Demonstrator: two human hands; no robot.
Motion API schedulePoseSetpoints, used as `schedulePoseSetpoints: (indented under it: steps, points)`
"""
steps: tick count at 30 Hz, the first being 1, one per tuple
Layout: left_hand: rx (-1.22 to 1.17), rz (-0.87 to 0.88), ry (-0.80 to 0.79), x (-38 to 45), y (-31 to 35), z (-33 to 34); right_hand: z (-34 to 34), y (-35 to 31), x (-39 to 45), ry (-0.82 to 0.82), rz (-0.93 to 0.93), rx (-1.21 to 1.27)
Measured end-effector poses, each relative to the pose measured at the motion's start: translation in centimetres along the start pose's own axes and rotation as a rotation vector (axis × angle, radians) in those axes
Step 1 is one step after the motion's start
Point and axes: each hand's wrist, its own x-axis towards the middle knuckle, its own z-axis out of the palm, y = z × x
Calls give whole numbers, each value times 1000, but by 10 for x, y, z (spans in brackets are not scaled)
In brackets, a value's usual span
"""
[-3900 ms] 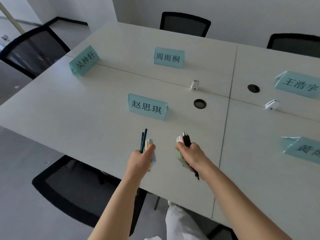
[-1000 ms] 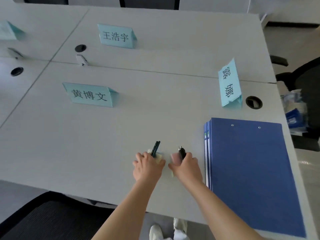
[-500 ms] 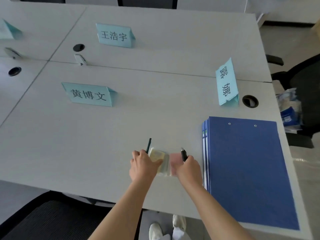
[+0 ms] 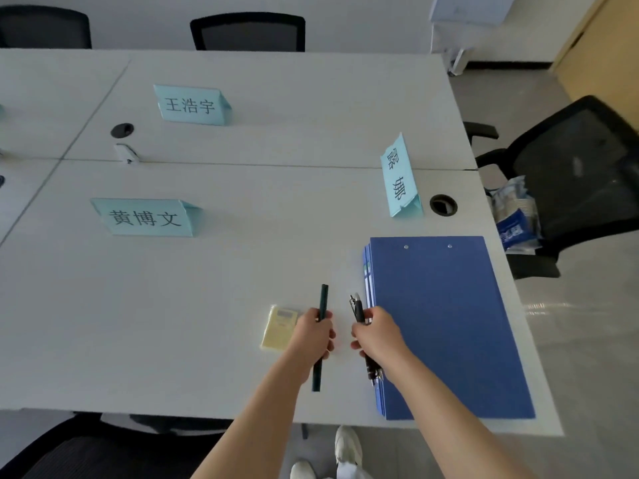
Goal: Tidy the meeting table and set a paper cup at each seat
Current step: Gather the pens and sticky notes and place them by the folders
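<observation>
White meeting table [image 4: 207, 305] fills the view, with black mesh chairs round it and three teal name cards standing on it. Near its front edge the left hand [image 4: 313, 335] is clenched round a dark green pencil [image 4: 322, 307], which points away from the person, and the right hand [image 4: 377, 335] is closed on a small bunch of black pens [image 4: 358, 311] held the same way. Just left of the left hand a yellow sticky-note pad [image 4: 278, 328] lies flat on the table, touching nothing that I can make out. Just right of the right hand sits a stack of blue clipboard folders [image 4: 446, 323], squared to the table's corner. The paper cups look to be in the plastic sleeve [image 4: 517, 216] on the seat of the chair [image 4: 581, 174] beyond the table's right end; none stands at a seat yet, so the tidying part seems to be the step in hand. To do it well, I judge the pens and pencil should be laid down side by side, parallel to the folders' long edge and close to the pad, tips together, and let go gently so nothing rolls toward the front edge.
</observation>
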Motion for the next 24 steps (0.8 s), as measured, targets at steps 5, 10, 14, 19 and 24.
schedulePoseSetpoints:
  steps: [5,10,14,19,24]
  points:
    - [2,-37,-84,7,-1,21,1,-1,0,-18,-14,-33]
    - [129,-54,-87,9,-5,27,4,2,3,42,-32,-5]
    - [219,-9,-15,10,-11,24,-2,5,-3,59,-74,10]
    - [276,52,5,-7,-9,15,-19,12,-25,87,-112,42]
    - [326,90,31,-13,-20,11,-44,37,-45,86,-52,89]
